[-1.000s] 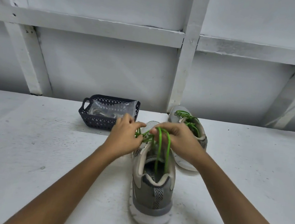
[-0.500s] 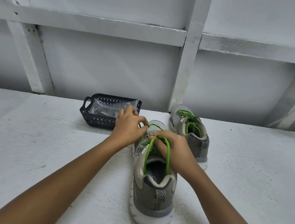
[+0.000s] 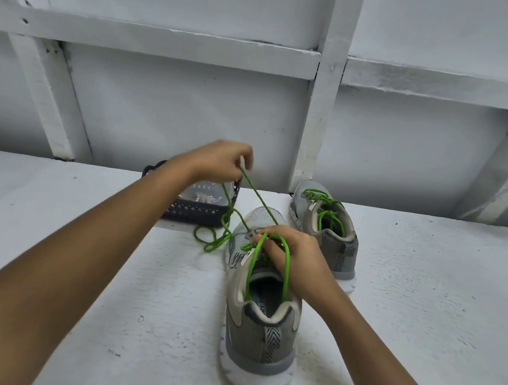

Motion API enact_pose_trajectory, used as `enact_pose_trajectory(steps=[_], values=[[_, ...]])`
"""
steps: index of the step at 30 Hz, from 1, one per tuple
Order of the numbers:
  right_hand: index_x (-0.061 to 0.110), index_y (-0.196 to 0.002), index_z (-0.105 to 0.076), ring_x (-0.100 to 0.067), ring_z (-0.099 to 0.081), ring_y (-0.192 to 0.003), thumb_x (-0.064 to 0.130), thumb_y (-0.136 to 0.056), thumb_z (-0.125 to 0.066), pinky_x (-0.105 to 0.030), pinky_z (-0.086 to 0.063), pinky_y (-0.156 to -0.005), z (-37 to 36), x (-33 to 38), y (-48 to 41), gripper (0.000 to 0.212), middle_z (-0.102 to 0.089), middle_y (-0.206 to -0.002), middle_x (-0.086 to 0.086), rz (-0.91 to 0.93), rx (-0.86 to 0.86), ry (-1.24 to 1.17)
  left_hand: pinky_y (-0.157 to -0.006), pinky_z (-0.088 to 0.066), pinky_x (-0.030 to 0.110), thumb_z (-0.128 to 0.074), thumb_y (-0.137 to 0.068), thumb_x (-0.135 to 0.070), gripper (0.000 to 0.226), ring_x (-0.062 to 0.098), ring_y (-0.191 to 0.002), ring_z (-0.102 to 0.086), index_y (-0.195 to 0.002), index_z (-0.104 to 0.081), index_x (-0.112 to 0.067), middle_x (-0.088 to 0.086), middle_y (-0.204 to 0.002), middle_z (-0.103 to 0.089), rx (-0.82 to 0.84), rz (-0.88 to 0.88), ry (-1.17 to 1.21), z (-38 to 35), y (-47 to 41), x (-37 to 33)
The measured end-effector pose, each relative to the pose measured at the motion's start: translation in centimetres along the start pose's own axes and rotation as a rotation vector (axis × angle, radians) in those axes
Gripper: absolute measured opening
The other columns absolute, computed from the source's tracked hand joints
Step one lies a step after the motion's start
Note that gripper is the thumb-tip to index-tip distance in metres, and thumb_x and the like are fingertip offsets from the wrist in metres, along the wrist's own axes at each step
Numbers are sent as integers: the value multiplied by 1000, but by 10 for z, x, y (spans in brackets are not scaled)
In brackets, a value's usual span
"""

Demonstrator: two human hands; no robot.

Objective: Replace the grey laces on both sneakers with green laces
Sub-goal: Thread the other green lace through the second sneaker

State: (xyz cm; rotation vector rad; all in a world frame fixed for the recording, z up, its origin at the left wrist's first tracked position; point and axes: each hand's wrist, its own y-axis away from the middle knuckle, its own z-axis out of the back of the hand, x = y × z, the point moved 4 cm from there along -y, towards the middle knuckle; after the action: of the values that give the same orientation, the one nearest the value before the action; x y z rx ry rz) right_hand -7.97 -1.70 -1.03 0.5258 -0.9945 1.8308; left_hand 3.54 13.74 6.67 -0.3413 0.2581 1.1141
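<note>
Head view — left hand (image 3: 218,160) now raised, pulling green lace (image 3: 257,196) taut.

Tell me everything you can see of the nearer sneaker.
The near sneaker stands upright on the white table, heel toward the camera. Its upper looks like grey mesh and darker fabric, with a beige collar, a chevron-striped heel tab and a thick white sole. A green lace loops over its opening and runs taut from the front eyelets up to the left hand, which pinches it; slack lies on the table at its left. The right hand grips the lace above the tongue.
</note>
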Motion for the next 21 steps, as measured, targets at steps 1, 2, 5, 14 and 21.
enact_pose_trajectory(steps=[1, 2, 5, 14, 21], values=[[9, -97, -73, -4, -60, -82, 15, -91, -61, -19, -47, -78, 0, -1, 0, 15, -65, -85, 11, -9, 1, -5, -59, -39, 23, -53, -87, -11, 16, 11, -71, -51, -98, -57, -21, -1, -88, -54, -110, 12, -69, 8, -2, 4], [10, -98, -73, -2, -59, -81, 16, -91, -61, -18, -47, -78, -1, -2, 0, 15, -65, -85, 11, -19, 2, -13, -63, -39, 27, -55, -88, -17, 13, 16, -75, -53, -101, -58, -19, 1, -90, -54, -221, 28, -120, 14, -3, 7], [11, -96, -73, 5, -58, -75, 17, -92, -61, -13, -46, -75, -1, -3, 0, 14, -65, -82, 13, -21, -3, -33, -56, -42, 27, -59, -89, -39, 28, 18, -63, -57, -98, -50, -15, 1, -74, -58, -398, 178, 44, 22, -3, 20], [10, -94, -73, -4, -62, -81, 13, -91, -61, -17, -47, -77, -1, -3, 0, 13, -66, -82, 11, -23, -8, -34, -73, -52, 27, -61, -89, -34, 33, 21, -92, -60, -100, -37, -14, 12, -107, -61, -487, 195, 622, 15, -7, 8], [7, -97, -73, -10, -63, -85, 13, -91, -61, -21, -48, -80, -1, -3, 0, 14, -69, -88, 5, -21, -1, -32, -70, -52, 28, -57, -83, -59, 54, 24, -91, -60, -104, -54, -9, 9, -109, -53, -259, 348, 717, 8, -13, 5]])
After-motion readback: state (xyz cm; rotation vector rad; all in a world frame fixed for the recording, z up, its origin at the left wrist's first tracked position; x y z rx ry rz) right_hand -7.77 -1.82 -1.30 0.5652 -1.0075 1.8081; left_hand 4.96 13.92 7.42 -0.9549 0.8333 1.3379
